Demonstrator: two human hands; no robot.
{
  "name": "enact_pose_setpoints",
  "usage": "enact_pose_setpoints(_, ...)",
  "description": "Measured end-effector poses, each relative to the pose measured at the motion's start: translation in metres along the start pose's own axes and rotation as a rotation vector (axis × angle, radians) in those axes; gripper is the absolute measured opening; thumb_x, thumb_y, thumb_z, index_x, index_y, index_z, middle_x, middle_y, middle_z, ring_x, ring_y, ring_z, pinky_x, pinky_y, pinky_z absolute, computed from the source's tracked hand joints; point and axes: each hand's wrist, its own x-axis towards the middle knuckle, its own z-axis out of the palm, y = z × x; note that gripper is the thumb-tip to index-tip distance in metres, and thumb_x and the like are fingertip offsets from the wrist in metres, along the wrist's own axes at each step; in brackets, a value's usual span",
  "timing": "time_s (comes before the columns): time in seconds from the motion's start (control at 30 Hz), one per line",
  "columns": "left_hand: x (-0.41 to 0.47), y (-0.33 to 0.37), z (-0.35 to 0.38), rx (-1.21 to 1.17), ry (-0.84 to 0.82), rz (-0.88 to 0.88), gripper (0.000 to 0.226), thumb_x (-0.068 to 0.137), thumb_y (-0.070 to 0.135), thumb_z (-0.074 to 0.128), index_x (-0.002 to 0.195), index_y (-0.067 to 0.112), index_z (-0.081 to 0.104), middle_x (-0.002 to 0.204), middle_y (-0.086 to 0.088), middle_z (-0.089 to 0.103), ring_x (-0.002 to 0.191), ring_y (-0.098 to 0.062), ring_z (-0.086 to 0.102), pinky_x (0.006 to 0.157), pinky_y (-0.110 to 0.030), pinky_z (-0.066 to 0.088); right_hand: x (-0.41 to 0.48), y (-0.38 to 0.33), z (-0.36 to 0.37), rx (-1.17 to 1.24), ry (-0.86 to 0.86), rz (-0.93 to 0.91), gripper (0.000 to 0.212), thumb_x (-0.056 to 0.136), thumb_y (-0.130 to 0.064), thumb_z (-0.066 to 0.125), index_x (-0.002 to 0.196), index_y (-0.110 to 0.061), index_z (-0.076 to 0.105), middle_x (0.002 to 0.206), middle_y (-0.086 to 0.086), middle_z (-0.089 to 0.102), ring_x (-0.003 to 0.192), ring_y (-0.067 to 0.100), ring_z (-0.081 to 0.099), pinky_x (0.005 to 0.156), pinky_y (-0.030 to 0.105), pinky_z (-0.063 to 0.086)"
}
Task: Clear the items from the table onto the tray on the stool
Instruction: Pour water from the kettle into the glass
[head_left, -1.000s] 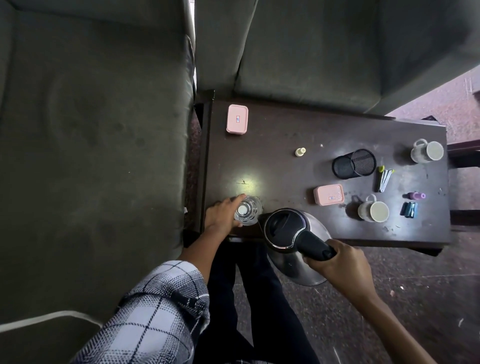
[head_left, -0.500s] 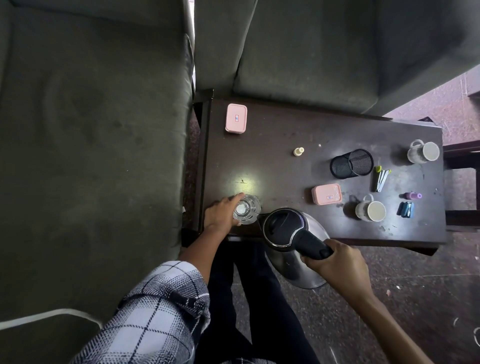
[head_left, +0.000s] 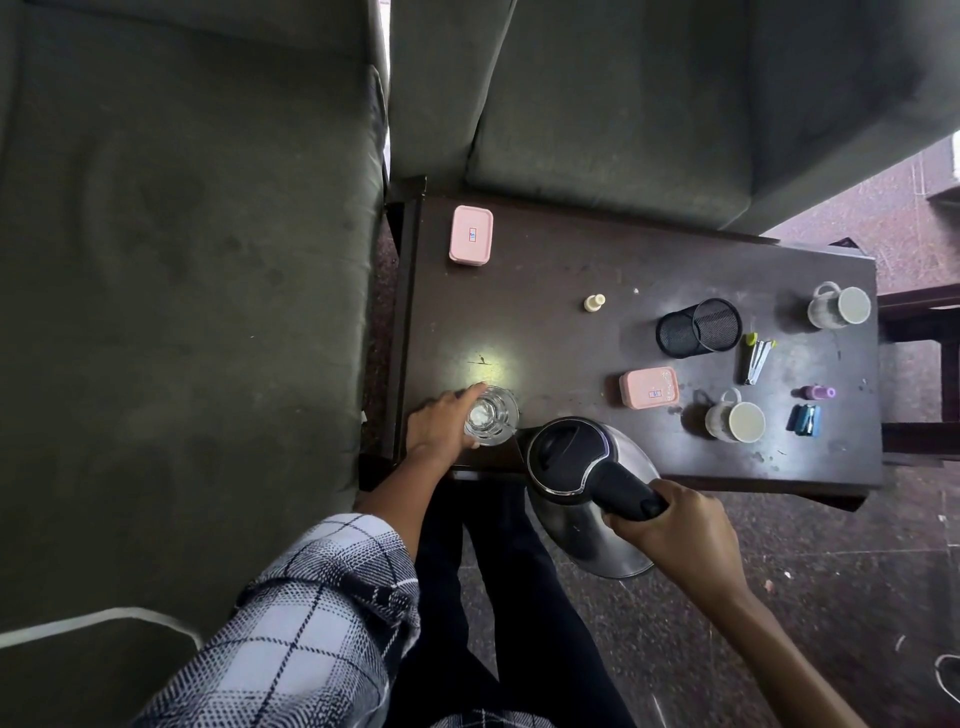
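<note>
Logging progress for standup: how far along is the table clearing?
Done: nothing visibly; no tray in view. In hand: left grip holds the glass on the table; right grip holds the kettle by its handle. Left: pink boxes, mugs, mesh cup, small bottle, other small bits.

The round steel kettle (head_left: 587, 525) hides a stretch of the near edge of the dark wooden counter (head_left: 571, 249). The left hand (head_left: 441, 428) covers one side of the clear drinking glass (head_left: 491, 415). The dark wooden frame (head_left: 919, 312) (right of the counter) runs off the picture's edge. The small blue items (head_left: 804, 420) are too small to identify.
</note>
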Motion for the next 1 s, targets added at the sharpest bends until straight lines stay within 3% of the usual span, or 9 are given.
enact_pose_setpoints(0.77, 0.0, 0.001, 0.0, 0.019, 0.001, 0.001, 0.082, 0.076, 0.032, 0.073, 0.141, 0.04, 0.022, 0.127, -0.008, 0.054, 0.109, -0.03, 0.059, 0.083, -0.04, 0.048, -0.005, -0.0007, -0.0073, 0.03, 0.009, 0.013, 0.042, 0.062, -0.044, 0.076, 0.05, -0.02, 0.043, 0.056, 0.004, 0.056, 0.065, 0.031, 0.06, 0.055, 0.03, 0.038)
enact_pose_setpoints(1.0, 0.0002, 0.0017, 0.0001, 0.005, 0.003, -0.005, 0.083, 0.076, 0.03, 0.074, 0.14, 0.041, 0.023, 0.127, -0.009, 0.054, 0.11, -0.031, 0.058, 0.085, -0.041, 0.048, -0.0053, -0.0015, -0.0071, 0.018, 0.009, 0.006, 0.038, 0.062, -0.044, 0.075, 0.053, -0.018, 0.048, 0.058, 0.005, 0.06, 0.065, 0.03, 0.061, 0.055, 0.03, 0.041)
